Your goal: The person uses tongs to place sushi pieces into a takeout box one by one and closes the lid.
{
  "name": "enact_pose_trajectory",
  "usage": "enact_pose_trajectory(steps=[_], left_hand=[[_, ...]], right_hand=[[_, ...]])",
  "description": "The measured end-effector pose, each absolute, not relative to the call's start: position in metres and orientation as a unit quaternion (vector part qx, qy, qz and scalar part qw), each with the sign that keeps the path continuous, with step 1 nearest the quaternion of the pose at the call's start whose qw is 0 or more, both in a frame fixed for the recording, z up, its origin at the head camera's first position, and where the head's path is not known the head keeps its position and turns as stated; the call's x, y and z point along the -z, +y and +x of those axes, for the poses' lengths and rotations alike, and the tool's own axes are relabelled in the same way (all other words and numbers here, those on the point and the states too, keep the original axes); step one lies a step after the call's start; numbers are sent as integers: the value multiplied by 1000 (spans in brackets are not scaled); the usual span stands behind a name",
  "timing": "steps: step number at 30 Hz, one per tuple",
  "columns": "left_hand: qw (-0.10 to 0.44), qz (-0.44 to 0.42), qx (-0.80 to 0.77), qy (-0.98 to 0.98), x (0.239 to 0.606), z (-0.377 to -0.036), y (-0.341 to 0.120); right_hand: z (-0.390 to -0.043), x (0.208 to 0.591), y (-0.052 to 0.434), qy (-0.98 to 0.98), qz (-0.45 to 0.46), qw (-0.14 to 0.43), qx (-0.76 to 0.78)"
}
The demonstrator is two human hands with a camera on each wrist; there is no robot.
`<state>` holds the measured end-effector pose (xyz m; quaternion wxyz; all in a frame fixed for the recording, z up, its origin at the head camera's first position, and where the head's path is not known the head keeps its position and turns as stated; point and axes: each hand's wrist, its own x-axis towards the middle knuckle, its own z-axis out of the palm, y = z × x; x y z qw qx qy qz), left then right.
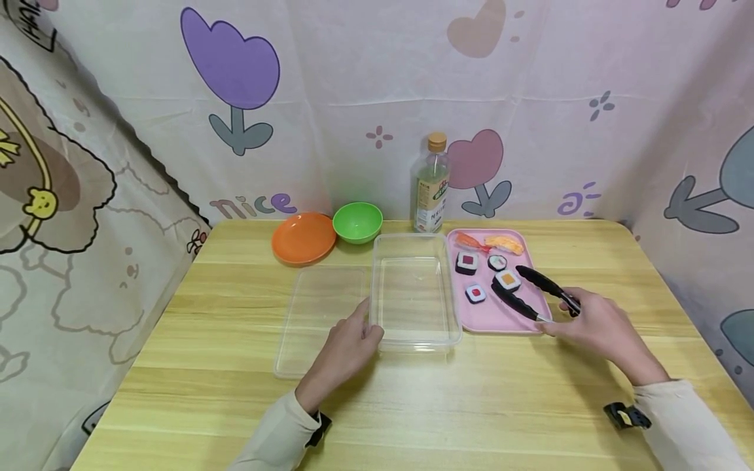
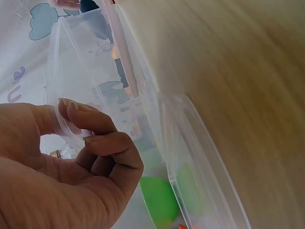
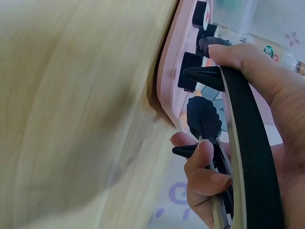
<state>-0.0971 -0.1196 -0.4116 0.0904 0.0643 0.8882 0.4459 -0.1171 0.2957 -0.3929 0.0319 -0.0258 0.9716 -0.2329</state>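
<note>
Left hand (image 1: 347, 343) is pinching the near rim of the clear box (image 1: 415, 294) left of the pink tray (image 1: 501, 317), right hand (image 1: 595, 324) is gripping black tongs (image 1: 533, 291), tips apart around a likely light, stiff sushi roll (image 1: 507, 280) on the tray.

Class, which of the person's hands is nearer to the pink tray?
Right. The right hand holds black tongs at the pink tray's near right corner; the left hand grips the clear box, beyond the tray's left side.

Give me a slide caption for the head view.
Right hand grips black tongs over sushi tray; left hand holds clear container.
</note>
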Motion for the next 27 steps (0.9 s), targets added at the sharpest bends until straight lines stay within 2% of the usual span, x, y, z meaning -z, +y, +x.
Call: enact_pose_trajectory(steps=[10,27], left_hand=[[90,63,-444,889,411,-98,-119],[90,59,-441,891,413,-97,-119]], right_hand=[[-124,391,290,971,-28,46,233],[-125,391,288,970,-37,35,236]])
